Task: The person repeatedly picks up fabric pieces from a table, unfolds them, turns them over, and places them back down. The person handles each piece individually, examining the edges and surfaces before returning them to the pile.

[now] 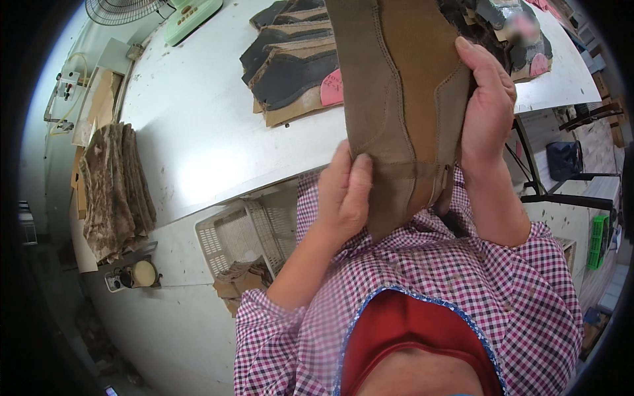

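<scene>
A stitched brown leather boot upper (403, 99) is held up in front of my chest, over the near edge of the table. It has a lighter tan-brown middle panel between olive-brown side panels, with seams running along it. Its top end runs out of the picture. My left hand (345, 198) grips the lower left edge, thumb on the near face. Along the right edge my right hand (487, 105) is closed around it, with fingers partly hidden behind. Beyond the upper, on the table, lies a stack of dark grey cut pieces (290, 76) with a pink tag (332, 88).
The white table (178, 138) spans the scene. Brown fuzzy-backed pieces (115, 191) hang over its left edge. A pale plastic basket (228, 237) and more brown pieces (244, 280) sit below. Dark pieces (538, 49) lie at far right; a green scale (191, 20) and fan (122, 8) at far left.
</scene>
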Demonstrator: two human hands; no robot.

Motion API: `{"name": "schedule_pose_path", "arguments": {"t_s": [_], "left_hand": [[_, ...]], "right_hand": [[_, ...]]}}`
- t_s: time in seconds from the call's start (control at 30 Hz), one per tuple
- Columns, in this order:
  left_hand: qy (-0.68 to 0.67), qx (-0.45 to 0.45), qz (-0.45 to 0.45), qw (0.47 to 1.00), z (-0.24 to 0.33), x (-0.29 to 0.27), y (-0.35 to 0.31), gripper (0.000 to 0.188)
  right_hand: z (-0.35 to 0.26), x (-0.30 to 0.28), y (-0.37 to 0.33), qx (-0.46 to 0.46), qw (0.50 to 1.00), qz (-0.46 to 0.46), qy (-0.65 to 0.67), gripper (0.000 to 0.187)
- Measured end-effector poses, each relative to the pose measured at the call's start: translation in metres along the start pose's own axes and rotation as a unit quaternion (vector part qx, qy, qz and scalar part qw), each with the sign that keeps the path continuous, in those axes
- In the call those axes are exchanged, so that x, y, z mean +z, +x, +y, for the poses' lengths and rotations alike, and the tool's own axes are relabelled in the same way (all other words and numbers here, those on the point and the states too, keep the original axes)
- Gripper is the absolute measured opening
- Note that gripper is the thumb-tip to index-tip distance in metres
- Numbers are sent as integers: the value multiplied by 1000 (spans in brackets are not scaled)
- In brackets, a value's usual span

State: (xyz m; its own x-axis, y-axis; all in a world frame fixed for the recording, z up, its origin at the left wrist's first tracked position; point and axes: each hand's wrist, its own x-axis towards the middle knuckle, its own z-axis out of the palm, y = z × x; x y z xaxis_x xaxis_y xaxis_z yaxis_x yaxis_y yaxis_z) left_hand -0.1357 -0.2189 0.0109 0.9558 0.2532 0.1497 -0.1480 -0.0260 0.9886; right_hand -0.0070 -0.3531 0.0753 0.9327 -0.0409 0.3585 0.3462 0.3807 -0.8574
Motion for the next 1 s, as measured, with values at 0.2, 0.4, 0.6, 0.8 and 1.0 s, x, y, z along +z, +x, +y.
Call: {"name": "schedule_pose_path", "arguments": {"t_s": [0.2, 0.4, 0.6, 0.8, 1.0], "left_hand": [[-489, -183, -110, 846, -12, -11, -10, 47], [-270, -198, -242, 911, -31, -2, -20, 69], [-194, -174, -218, 940, 19, -14, -13, 56], [-312, -126, -128, 933, 20, -20, -15, 51], [-357, -127, -107, 919, 26, -27, -18, 51]], "right_hand": [[13, -10, 14, 115, 993, -2, 16, 25], [16, 5, 30, 204, 974, 19, 101, 28], [22, -12, 24, 251, 957, -137, 48, 47], [37, -44, -26, 515, 792, -311, 102, 48], [29, -58, -8, 500, 823, -244, 113, 32]]}}
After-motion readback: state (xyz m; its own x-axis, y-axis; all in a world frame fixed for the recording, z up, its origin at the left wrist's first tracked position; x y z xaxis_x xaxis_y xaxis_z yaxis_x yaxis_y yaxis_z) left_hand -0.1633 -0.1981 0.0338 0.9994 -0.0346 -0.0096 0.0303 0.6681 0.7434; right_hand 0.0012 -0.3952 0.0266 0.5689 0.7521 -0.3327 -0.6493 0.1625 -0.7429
